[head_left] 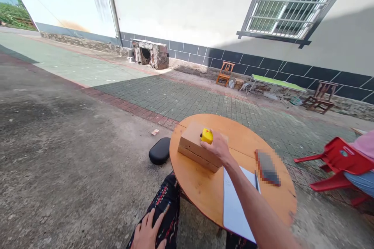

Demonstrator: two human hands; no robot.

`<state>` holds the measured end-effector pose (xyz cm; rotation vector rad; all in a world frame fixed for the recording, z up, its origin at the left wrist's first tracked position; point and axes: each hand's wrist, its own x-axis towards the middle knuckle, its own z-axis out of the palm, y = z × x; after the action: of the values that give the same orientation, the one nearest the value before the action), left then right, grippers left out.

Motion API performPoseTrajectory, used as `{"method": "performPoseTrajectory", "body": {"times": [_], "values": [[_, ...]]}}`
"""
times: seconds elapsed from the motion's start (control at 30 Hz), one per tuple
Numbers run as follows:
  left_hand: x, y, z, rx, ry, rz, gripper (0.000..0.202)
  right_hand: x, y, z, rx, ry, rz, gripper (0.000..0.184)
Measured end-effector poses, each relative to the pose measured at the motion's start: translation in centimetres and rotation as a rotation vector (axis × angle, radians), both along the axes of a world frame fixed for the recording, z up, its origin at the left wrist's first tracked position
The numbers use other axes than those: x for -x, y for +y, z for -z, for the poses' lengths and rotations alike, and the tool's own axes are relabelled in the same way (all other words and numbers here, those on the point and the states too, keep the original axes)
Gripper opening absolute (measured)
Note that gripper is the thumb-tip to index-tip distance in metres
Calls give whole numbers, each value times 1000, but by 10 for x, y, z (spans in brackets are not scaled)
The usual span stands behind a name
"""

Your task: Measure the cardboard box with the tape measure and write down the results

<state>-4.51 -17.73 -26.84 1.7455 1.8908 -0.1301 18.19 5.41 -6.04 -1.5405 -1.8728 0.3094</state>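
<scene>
R hand [219,147] pinches yellow tape measure [207,136] (prob.) over cardboard box [194,156]; best hold it level & have L hand [147,232], fingers spread on thigh [168,192], brace box.

tape measure [207,136]: yellow | box [196,155]: brown | table [201,190]: orange | trousers [168,192]: black, red-flecked

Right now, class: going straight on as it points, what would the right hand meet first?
Probably the cardboard box, beneath the yellow tape measure in the right hand; depth is unclear.

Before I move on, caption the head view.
Right hand holding yellow tape measure over brown box, left hand on thigh.
</scene>
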Motion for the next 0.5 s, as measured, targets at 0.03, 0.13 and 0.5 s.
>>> {"method": "performPoseTrajectory", "body": {"times": [0.03, 0.13, 0.5], "values": [[2, 0, 2, 11, -11, 4, 77, 0, 0, 2, 6, 17, 8, 62], [10, 4, 12, -15, -63, 8, 68, -9, -7, 3, 19, 126, 37, 60], [8, 146, -106, -790, -714, -293, 54, -48, -45, 0, 53, 1079, 285, 57]]}}
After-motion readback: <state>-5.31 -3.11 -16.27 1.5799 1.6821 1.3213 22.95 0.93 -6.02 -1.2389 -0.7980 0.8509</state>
